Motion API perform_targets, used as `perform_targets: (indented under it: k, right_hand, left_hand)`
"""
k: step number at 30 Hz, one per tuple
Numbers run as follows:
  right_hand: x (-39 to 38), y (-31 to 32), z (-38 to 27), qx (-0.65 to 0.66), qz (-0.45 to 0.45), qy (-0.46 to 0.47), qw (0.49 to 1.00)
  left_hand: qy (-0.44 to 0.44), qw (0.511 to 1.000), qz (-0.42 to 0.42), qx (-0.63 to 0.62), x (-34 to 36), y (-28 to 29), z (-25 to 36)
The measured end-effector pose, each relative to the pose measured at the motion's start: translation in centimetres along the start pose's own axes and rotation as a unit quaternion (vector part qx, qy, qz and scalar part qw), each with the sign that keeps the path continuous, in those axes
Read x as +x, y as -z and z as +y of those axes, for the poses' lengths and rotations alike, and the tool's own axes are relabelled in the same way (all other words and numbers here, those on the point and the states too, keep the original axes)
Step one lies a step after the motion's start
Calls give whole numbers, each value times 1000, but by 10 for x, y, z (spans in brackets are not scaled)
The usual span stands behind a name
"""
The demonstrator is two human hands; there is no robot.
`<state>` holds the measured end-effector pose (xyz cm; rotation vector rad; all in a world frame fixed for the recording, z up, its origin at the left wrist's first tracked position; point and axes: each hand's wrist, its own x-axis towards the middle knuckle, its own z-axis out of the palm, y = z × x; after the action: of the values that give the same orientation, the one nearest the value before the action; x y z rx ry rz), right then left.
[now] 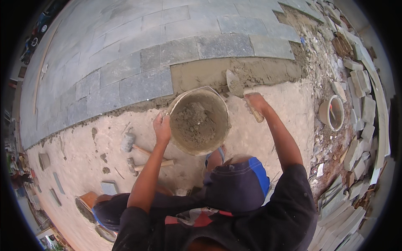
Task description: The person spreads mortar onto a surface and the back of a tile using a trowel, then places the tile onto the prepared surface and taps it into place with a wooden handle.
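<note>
Overhead, as I watched, grey stone paving (pixel 125 46) covered the far side and the left of the scene, with a pale bare floor (pixel 272 121) on the near side. Cut stone pieces (pixel 368 113) lay heaped along the right. Between paving and floor ran a strip of wet mortar (pixel 201 73), right of the last near slab.

Just short of that strip, in front of the crouching person, was a round bucket (pixel 222 111), partly filled with lumpy mortar. A smaller pail (pixel 323 112) stood well off to the right. Left of the bucket, a grey-headed mallet (pixel 127 142) and a hammer (pixel 155 165) lay near each other.

The trowel (pixel 234 85), some mortar on its blade, pointed far and left; I couldn't tell whether it touched the strip. The hands were apart: the left hand (pixel 162 126) was closed at the bucket's left rim, the right hand (pixel 254 103) wrapped around the trowel's wooden handle
</note>
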<state>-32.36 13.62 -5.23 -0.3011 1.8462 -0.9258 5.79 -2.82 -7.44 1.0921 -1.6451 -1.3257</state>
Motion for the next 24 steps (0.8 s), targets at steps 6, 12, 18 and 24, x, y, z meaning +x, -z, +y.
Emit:
perform_targets:
  k: [6,12,18,24]
  right_hand:
    - [20,-13,28,-212,49,136,966]
    - [14,-18,18,-415,62,199,885]
    - [-6,-1,-11,-483,97,181,851]
    - [-30,-18,-14,-485,145,178,844]
  left_hand:
    - [15,999,7,-40,0,-12,14]
    - [2,999,17,29,5,-6,-2]
    - [22,999,10,-28,4,-12,5]
    - [13,1000,19,-6,0,-11,9]
